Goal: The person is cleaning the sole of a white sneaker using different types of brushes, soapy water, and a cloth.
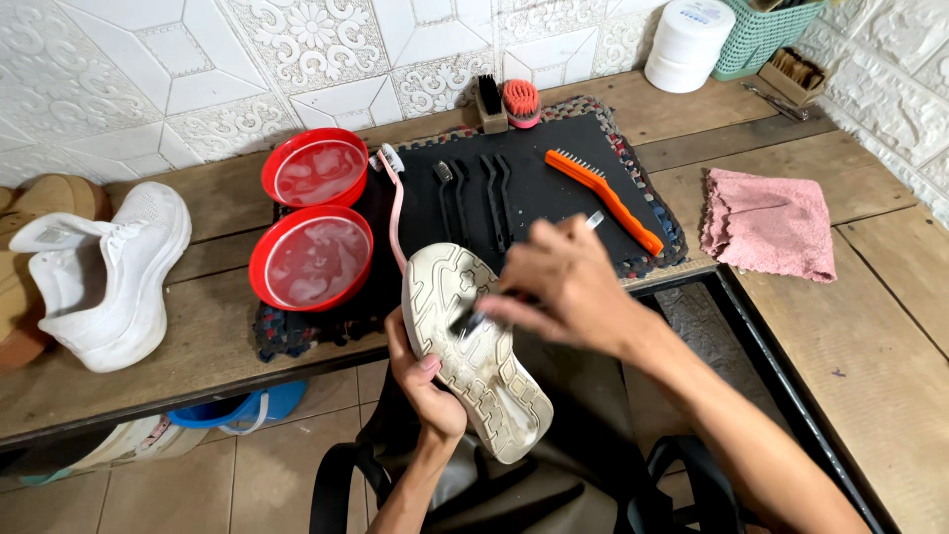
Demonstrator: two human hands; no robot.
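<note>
We hold a white shoe (476,346) sole-up over our lap, just in front of the wooden worktop (198,326). Our left hand (427,381) is wrapped around the shoe's side from below, thumb lying on the edge of the sole. Our right hand (563,287) is closed around a small brush (473,318), its dark head pressed to the grimy tread near the middle of the sole, its pale handle end poking out above the knuckles.

On the worktop beyond, a black mat (554,188) carries an orange brush (605,198), two dark brushes (474,193) and a pink toothbrush (393,208). Two red bowls (314,227) of cloudy water stand at the mat's left end, one behind the other. Further left lies a second white shoe (109,272), upright on its sole. A pink cloth (769,222) rests to the right of the mat. At the wall stand a red scrubbing brush (521,102), a white tub (687,44) and a green basket (761,35).
</note>
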